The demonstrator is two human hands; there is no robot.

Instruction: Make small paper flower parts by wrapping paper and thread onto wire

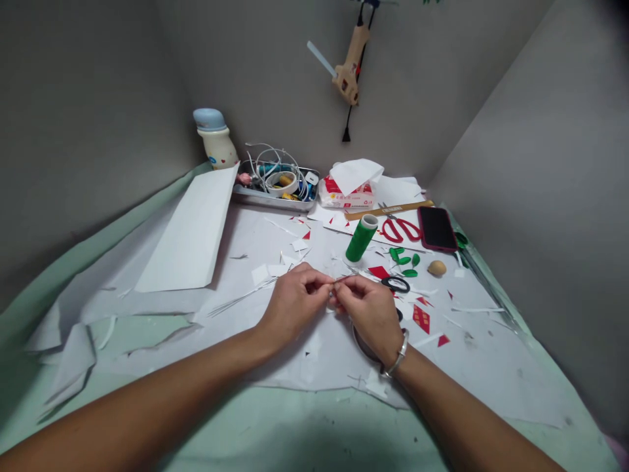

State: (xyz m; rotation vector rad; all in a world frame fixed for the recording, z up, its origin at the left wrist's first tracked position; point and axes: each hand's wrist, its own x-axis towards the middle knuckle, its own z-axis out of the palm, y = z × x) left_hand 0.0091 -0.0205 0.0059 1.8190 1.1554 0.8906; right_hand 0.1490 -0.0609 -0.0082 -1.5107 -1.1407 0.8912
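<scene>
Left hand (pixel 299 296) and right hand (pixel 372 311) pinch a thin reddish strip (pixel 346 278), each grip closed fingertip-tight, the strip's long axis running roughly crosswise between them.

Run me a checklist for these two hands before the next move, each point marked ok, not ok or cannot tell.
1. Left hand and right hand meeting at the fingertips: ok.
2. What the thin piece between them is: cannot tell, too small.
3. Green thread spool standing upright: ok.
4. Red-handled scissors lying apart from both hands: ok.
5. Loose scraps kept away from the right hand: not ok, a patterned red scrap lies beside it.
</scene>
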